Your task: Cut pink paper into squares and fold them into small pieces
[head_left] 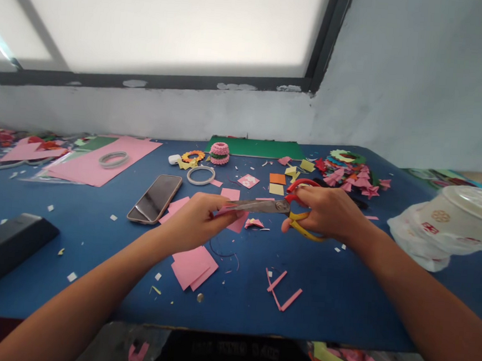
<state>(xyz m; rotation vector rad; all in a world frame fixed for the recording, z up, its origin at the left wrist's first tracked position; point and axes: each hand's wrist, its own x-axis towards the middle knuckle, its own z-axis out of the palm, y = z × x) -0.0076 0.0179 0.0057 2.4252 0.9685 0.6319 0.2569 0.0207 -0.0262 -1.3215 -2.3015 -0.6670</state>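
My right hand [320, 212] holds scissors [280, 207] with one red and one yellow handle, their blades pointing left. The blade tips reach the fingers of my left hand [204, 219], which pinches a piece of pink paper [239, 222]. Below my left hand lie overlapping pink paper squares [194, 267]. Narrow pink strips [291, 299] rest on the blue table to the right of them. A small folded pink piece [254, 223] sits under the blades.
A phone [155, 199], tape roll [201, 175] and pink sheets [100, 164] are at the left. Behind are a green mat [256, 148] and folded paper pieces [356, 175]. A bagged cup [446, 224] stands right, a dark box [8, 248] near left.
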